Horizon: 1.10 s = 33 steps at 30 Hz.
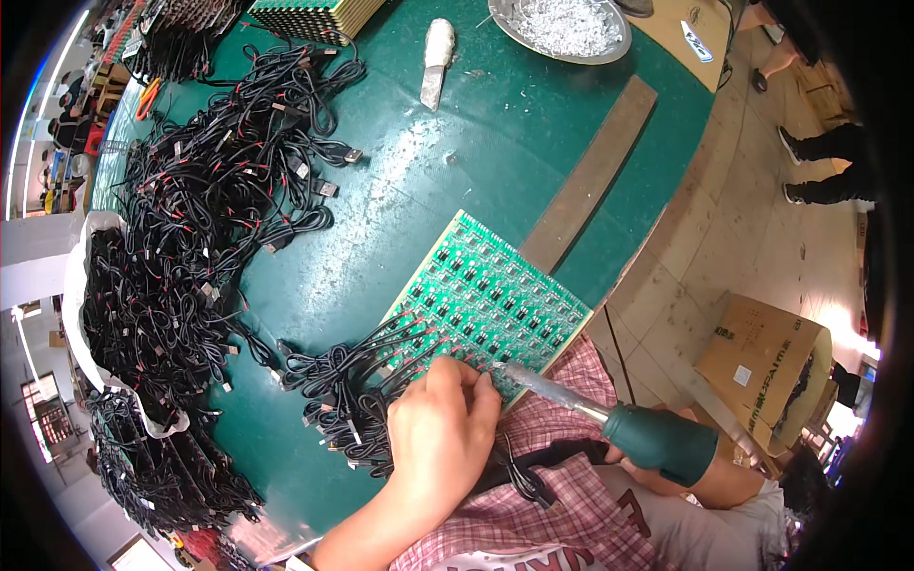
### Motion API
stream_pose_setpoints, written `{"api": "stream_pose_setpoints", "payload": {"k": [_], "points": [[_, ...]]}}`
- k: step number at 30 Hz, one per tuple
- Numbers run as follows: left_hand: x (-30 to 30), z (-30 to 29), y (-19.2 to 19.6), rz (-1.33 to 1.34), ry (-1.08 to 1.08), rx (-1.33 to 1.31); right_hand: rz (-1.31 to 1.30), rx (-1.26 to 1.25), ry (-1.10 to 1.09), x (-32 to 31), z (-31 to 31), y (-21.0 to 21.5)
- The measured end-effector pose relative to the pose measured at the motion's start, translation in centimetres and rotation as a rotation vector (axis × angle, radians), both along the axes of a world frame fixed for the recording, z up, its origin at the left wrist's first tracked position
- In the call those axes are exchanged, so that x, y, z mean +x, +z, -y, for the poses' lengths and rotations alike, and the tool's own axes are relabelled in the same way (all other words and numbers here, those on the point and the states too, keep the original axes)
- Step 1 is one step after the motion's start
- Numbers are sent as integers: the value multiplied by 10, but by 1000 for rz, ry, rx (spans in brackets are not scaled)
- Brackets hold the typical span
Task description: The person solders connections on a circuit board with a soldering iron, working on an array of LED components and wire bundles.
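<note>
A green panel of small circuit boards [481, 285] lies at the table's near edge. Black USB cables [338, 381] have thin red and black wires running onto its left part. My left hand [440, 423] is closed in a pinch at the panel's near side, on the wire end of a black USB cable [524, 479] whose coil hangs below it; the fingertips partly hide the wires. From the right, my right hand [633, 472] grips the green handle of a soldering iron [662, 443], which hides most of the fingers. The iron's tip meets the panel close to my left fingertips.
A large heap of black USB cables [224, 181] covers the table's left side, beside a white-rimmed bag [78, 324] of more. A flat brown bar [595, 171], a wrapped blade [434, 81] and a metal dish [624, 48] of white bits lie beyond. A cardboard box [752, 357] stands right.
</note>
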<state>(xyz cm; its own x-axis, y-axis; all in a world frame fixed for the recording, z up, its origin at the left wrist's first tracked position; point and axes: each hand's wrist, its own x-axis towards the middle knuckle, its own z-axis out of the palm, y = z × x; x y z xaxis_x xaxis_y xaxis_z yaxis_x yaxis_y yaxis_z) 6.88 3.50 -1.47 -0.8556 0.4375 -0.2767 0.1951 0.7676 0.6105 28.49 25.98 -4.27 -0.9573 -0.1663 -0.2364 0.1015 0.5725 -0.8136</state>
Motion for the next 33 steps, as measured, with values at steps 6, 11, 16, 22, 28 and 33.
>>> {"api": "stream_pose_setpoints", "payload": {"k": [6,11,16,22,28,33], "points": [[1,-4,0,19,6,-61,41,-136,-222,-22,11,13],[1,-4,2,19,15,-47,-81,-120,-228,-25,11,14],[1,-6,3,22,5,-49,10,-52,-165,-27,10,18],[2,-5,3,45,-4,-55,-17,-82,-25,5,0,-4],[1,-5,2,50,0,-56,70,-123,-153,-10,8,10],[1,-2,3,56,15,-51,93,-189,-130,0,3,0]]}}
